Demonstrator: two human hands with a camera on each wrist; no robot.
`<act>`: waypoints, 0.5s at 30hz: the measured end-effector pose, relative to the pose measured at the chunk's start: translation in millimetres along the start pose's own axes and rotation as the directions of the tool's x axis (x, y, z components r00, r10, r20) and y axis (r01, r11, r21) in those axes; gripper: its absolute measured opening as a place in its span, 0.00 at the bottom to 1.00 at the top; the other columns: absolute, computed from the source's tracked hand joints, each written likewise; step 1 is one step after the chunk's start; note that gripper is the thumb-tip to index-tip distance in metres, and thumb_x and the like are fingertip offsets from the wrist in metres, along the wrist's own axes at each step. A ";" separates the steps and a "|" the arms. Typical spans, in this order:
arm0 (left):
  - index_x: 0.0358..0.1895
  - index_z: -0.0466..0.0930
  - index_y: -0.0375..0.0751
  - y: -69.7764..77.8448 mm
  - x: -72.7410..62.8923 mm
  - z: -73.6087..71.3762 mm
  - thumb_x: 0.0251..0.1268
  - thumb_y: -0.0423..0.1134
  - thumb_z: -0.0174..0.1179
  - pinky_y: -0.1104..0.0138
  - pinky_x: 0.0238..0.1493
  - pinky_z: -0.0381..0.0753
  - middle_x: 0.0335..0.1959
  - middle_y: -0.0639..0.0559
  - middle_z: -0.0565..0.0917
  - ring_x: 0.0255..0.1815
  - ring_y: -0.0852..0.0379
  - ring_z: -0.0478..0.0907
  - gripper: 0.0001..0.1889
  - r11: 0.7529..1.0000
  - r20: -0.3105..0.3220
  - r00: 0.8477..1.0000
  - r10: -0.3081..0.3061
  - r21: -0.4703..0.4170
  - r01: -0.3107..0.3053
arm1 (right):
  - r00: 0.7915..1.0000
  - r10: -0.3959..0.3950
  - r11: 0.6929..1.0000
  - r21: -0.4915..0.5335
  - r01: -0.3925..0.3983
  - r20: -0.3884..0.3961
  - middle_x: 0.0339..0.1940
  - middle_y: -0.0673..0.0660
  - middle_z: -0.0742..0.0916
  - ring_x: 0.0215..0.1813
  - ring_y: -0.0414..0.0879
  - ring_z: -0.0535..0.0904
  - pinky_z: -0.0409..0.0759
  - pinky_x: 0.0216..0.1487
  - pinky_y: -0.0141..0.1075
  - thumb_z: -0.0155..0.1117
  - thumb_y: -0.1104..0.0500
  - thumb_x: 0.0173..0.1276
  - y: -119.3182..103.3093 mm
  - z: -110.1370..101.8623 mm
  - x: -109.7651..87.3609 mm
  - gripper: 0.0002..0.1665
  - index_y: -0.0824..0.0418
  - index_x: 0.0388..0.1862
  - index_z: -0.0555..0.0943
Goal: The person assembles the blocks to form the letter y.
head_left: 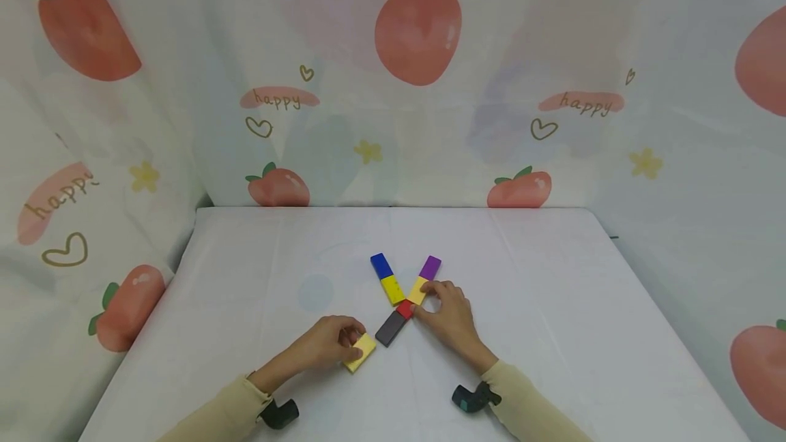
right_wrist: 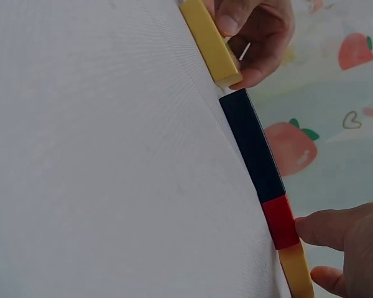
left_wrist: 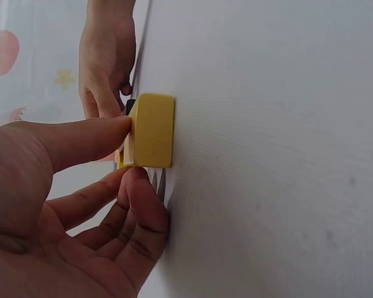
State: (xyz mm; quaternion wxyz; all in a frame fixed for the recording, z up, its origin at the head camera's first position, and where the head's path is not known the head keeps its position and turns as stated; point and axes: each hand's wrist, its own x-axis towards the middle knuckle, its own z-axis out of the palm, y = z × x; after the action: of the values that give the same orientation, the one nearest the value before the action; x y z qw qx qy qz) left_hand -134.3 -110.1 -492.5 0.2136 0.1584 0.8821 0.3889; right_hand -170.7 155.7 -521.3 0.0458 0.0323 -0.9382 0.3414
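My left hand (head_left: 325, 345) pinches a pale yellow block (head_left: 366, 345) between thumb and fingers, low over the white table. In the left wrist view the flat end of this block (left_wrist: 155, 130) faces the camera. Just beyond it lies a dark grey block (head_left: 391, 329), joined end to end with a red block (head_left: 404, 309). The thumb of my right hand (head_left: 453, 317) touches the red block's side, as the right wrist view shows. Its other fingertips are at the right side of a light yellow block (head_left: 417, 292), which runs on from the red one.
A purple block (head_left: 431, 267) continues the light yellow one up and right. Up and left from the red block run a yellow block (head_left: 392, 289) and a blue block (head_left: 381, 265), forming a Y shape. The white tabletop (head_left: 522, 278) meets a fruit-printed cloth (head_left: 417, 121) behind.
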 end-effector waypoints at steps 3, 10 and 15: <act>0.47 0.82 0.42 -1.9 -0.1 0.6 0.55 0.37 0.71 0.72 0.32 0.74 0.33 0.56 0.79 0.33 0.59 0.74 0.16 1.000 -0.002 1.000 0.004 -0.017 -0.004 | 1.000 0.005 1.000 0.005 -0.005 0.001 0.47 0.54 0.81 0.53 0.51 0.73 0.67 0.57 0.49 0.73 0.46 0.57 0.2 -0.2 -0.5 0.23 0.52 0.49 0.80; 0.47 0.82 0.41 -4.3 0.7 3.8 0.54 0.36 0.71 0.73 0.30 0.74 0.33 0.56 0.80 0.32 0.60 0.74 0.16 0.999 -0.017 0.999 0.039 -0.033 -0.040 | 1.000 -0.001 1.000 0.000 0.001 -0.009 0.46 0.53 0.81 0.52 0.51 0.73 0.68 0.57 0.50 0.73 0.47 0.57 0.7 1.7 0.2 0.22 0.52 0.48 0.80; 0.47 0.82 0.41 0.9 0.1 5.9 0.54 0.37 0.72 0.73 0.30 0.74 0.33 0.56 0.81 0.32 0.61 0.74 0.17 0.999 -0.023 0.999 0.027 -0.023 -0.027 | 1.000 0.000 1.000 0.003 0.000 -0.008 0.46 0.53 0.81 0.52 0.51 0.73 0.68 0.57 0.50 0.73 0.47 0.57 0.1 1.3 0.8 0.22 0.52 0.48 0.80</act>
State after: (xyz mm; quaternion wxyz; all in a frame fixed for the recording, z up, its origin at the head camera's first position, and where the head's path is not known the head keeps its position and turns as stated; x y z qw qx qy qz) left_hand -131.4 -105.8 -495.4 0.2003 0.1636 0.8776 0.4036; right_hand -171.5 154.9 -522.3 0.0496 0.0310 -0.9375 0.3430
